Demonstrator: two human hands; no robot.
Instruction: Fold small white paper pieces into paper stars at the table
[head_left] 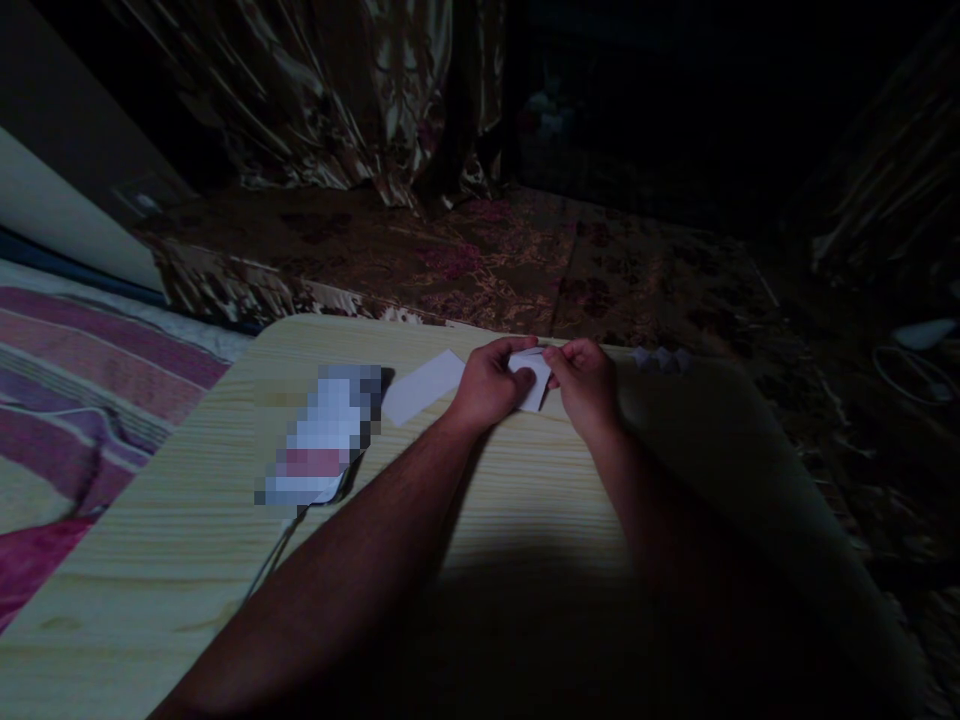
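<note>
Gripped two-handed: one white paper piece

Left hand: clamped on the white paper piece, thumb laid across its face. Right hand: thumb and fingertips pinched together at its far right edge. Position: between the hands, near the far edge of a pale wood-grain table.

Nearest on the tabletop, left side: one phone-like device, pixelated. Just beside the left hand: one white paper strip, lying angled. Right of the right hand: small pale pointed pieces in a row, too dim to detail. Left of the table: striped bedding. Beyond: brown floral fabric; behind that, one gathered, glossy curtain.
</note>
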